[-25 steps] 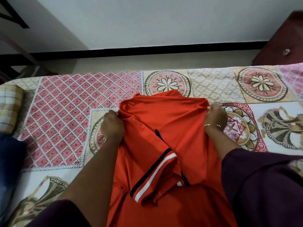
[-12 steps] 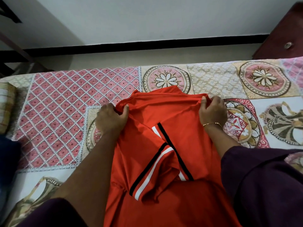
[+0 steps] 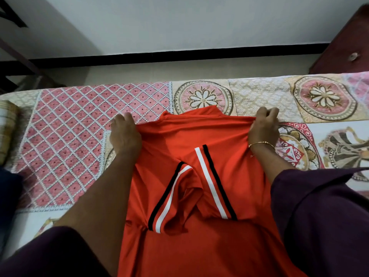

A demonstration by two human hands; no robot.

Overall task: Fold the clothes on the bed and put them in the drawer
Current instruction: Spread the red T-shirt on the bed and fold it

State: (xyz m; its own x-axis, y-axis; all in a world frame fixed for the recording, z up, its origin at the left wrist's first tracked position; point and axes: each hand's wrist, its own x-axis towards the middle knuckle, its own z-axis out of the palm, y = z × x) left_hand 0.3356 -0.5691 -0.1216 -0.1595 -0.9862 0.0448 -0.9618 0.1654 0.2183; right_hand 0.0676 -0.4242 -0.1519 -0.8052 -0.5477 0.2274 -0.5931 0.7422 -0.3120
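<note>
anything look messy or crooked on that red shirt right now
Yes. On the red shirt, the two striped sleeves folded onto its middle lie unevenly: they slant at different angles and the cloth between them is bunched. The left hand and right hand grip the top corners. Nothing looks torn.

A patchwork-print bedspread (image 3: 65, 148) fills the middle of the view, with a pink diamond-lattice panel on its left part, round flower medallions along its far edge and a striped figure motif at its right side. At the bedspread's left end lies a checked pillow (image 3: 7, 132), with a dark blue cloth (image 3: 9, 194) just nearer than it. Beyond the bedspread's far edge runs a strip of pale floor (image 3: 179, 69), then a black skirting band (image 3: 179, 54) under a white wall (image 3: 179, 23), and off the bedspread's far right corner stands dark red-brown wooden furniture (image 3: 343, 48) bearing a small round metal knob (image 3: 353, 55).
</note>
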